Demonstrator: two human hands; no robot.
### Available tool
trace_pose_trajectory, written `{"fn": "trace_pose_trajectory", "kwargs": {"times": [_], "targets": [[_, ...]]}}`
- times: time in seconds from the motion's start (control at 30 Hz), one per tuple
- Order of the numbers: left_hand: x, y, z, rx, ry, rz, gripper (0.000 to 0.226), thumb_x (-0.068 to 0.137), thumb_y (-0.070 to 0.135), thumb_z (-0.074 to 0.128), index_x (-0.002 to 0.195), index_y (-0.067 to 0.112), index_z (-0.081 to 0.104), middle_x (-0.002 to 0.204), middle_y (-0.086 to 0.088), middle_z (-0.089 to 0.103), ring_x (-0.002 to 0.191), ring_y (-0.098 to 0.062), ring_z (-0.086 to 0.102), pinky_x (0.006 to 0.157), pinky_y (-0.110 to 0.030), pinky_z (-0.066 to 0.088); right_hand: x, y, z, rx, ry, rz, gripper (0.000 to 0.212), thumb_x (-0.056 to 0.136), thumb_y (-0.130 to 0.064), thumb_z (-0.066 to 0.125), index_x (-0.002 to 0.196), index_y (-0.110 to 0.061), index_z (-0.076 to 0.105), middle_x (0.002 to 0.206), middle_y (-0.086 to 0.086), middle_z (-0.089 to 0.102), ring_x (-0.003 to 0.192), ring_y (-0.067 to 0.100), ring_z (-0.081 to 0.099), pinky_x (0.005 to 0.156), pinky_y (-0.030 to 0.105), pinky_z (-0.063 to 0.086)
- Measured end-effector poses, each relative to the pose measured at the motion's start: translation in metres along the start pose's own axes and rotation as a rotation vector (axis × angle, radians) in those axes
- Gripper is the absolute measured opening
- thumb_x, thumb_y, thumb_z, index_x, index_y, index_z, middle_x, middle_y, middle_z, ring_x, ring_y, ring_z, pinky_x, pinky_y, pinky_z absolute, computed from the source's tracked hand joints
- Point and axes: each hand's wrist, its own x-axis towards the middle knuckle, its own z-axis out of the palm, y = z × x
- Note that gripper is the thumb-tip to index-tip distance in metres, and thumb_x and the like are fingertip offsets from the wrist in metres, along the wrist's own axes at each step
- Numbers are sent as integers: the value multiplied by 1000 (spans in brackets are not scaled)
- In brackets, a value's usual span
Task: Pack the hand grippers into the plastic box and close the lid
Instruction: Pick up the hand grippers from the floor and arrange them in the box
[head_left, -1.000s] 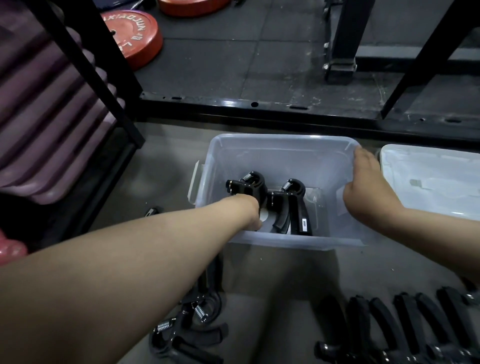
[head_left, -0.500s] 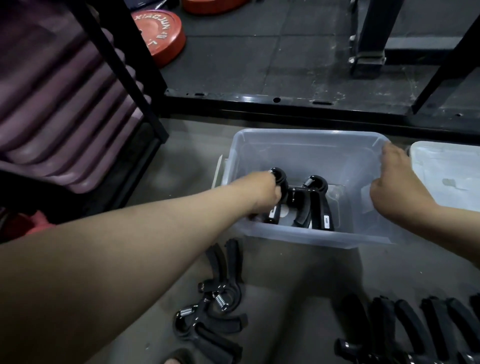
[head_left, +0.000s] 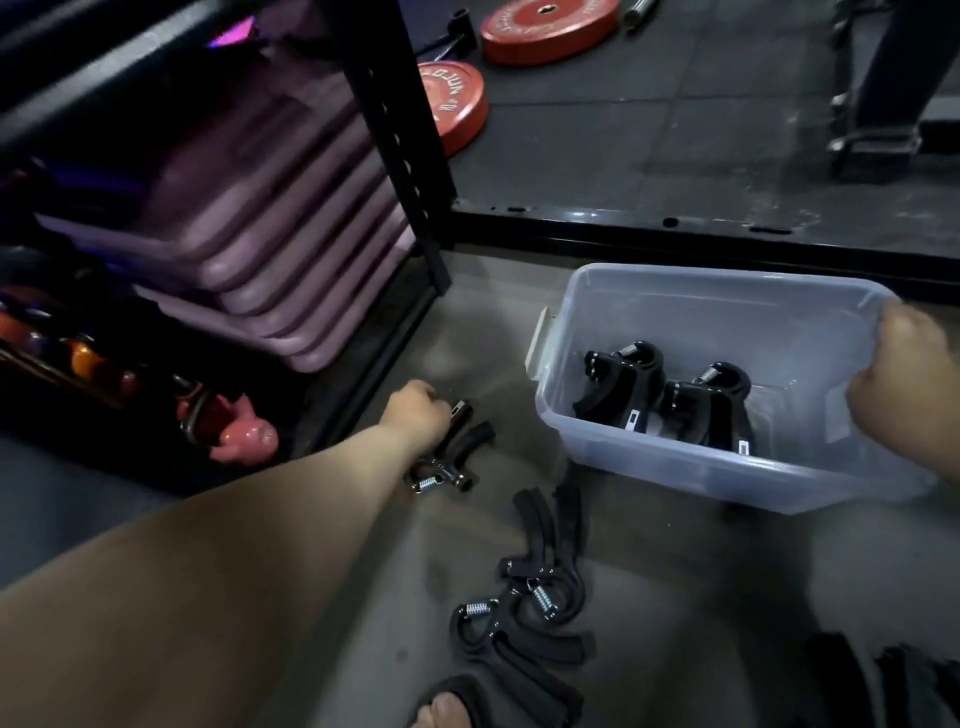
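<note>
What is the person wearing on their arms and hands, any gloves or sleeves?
Nothing that shows. The left hand and right hand are bare, without gloves, and no rings show. The left forearm is uncovered to the picture's edge: no sleeve, watch or band. The right wrist is also uncovered; the rest of that arm is out of view.

Dim light fell on a gym floor where grey concrete (head_left: 675, 597) met black rubber matting (head_left: 649, 130) behind a black metal sill (head_left: 675, 228). Purple mats (head_left: 270, 223) lay stacked on a black steel rack (head_left: 400, 145) at left, a pink kettlebell (head_left: 244, 434) below. Two red weight plates (head_left: 548, 23) sat on the matting.
</note>
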Motion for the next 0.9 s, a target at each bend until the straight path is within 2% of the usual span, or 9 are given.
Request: {"fn": "trace_pose_trajectory", "kwargs": {"times": [0.07,0.13,0.2,0.33,0.47,0.57,0.7,0.83,0.9], "targets": [[0,-13,8,45,-87,-12,38,92,25,55,127,13,60,129,-8,62,120,-25,58,99,-26,42,-4,-9,0,26,-36,27,67,68,-29,56,132,-22,38,135,16,44,106,41,58,91,55,51],[0,-14,15,46,-151,8,34,91,27,58,122,14,63,122,-6,66,112,-25,62,95,-26,46,-21,-36,-15,85,-31,37,64,72,-18,62,131,-17,38,138,19,42,107,44,56,93,53,49],[1,-12,22,36,-191,28,33,90,28,60,120,15,62,117,-7,67,105,-24,63,93,-29,49,-29,-59,-29,113,-9,32,63,74,-12,62,133,-15,39,140,18,41,109,44,55,94,53,49],[8,-9,33,91,-265,30,39,90,31,61,125,15,58,120,-8,62,107,-27,62,93,-31,49,-19,-64,-21,131,-5,-8,65,74,-11,57,136,-16,40,143,13,41,113,41,54,95,53,49],[12,-9,42,206,-216,-13,56,88,36,62,141,24,47,141,-12,38,127,-33,43,108,-37,39,-26,-102,-38,181,-75,-22,71,76,-3,56,142,-14,32,148,13,34,120,42,50,97,54,47],[16,-12,43,300,-211,-47,64,87,38,64,143,25,38,149,-12,24,133,-37,33,109,-42,33,-33,-123,-40,216,-124,-13,72,80,5,46,146,-11,24,153,13,24,126,42,43,103,52,41],[28,-23,51,333,-277,-75,76,79,40,71,141,21,33,138,-16,44,122,-39,50,102,-44,44,-34,-139,-34,134,-155,-24,77,85,3,43,152,-9,8,159,11,9,136,41,34,110,48,32],[33,-33,61,451,-176,-28,81,67,41,78,135,22,39,131,-14,49,120,-37,52,99,-43,47,-31,-148,-28,50,-163,-81,79,86,-1,51,152,2,8,156,22,12,139,40,28,113,47,32],[35,-34,63,481,-172,6,79,66,45,77,133,22,43,126,-14,52,115,-35,56,96,-42,49,-32,-149,-27,34,-184,-55,85,86,-3,50,154,-1,-2,160,17,3,143,35,24,115,41,28]]}}
